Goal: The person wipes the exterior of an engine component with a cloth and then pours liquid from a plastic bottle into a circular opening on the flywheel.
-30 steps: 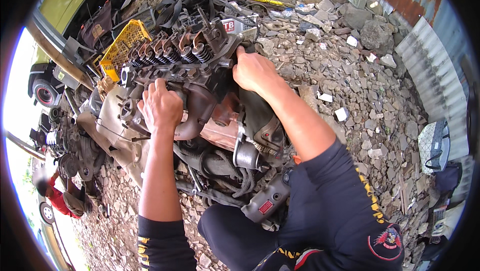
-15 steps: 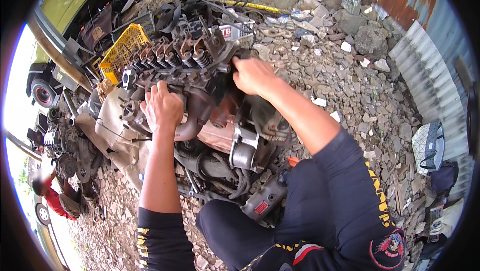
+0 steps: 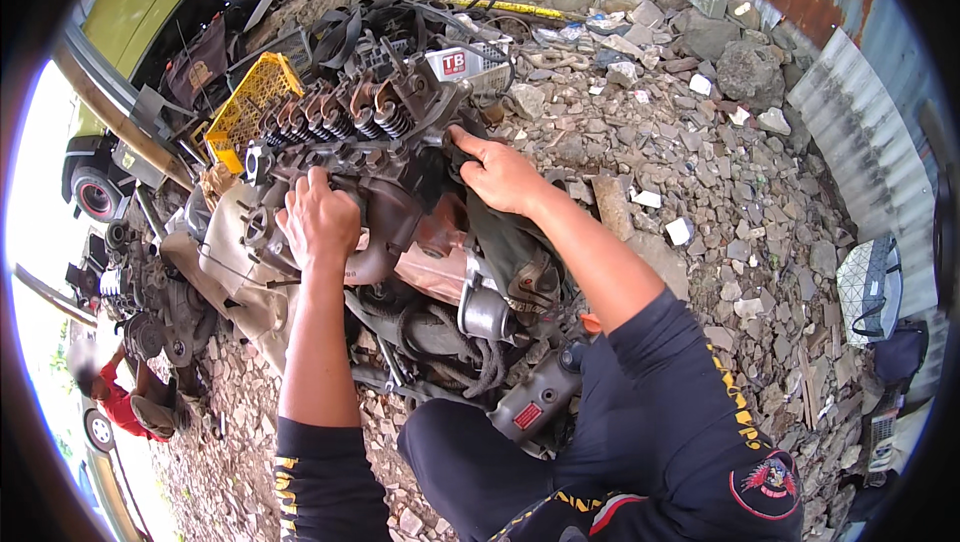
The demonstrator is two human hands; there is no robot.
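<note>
A greasy car engine [image 3: 400, 192] lies on stony ground in front of me, its valve springs and rocker arms [image 3: 335, 117] exposed along the top. My left hand [image 3: 318, 222] grips the rusty exhaust manifold on the engine's side, fingers curled over its edge. My right hand [image 3: 500, 174] rests on the engine's right end, fingers pressed against dark metal near the cylinder head; whether it holds anything is not visible. A silver cylindrical starter or pump [image 3: 487, 312] sits below my hands.
A yellow plastic crate [image 3: 245, 107] stands behind the engine beside a yellow-green vehicle [image 3: 120, 32]. Loose rubble [image 3: 700, 162] covers the ground to the right. Corrugated metal sheets [image 3: 860, 132] line the far right. Gears and parts [image 3: 150, 312] lie left, near a person in red [image 3: 120, 402].
The view has tilted so the engine sits a little lower in the frame. My right hand slid slightly down the engine's right end. My left hand stays clamped on the manifold.
</note>
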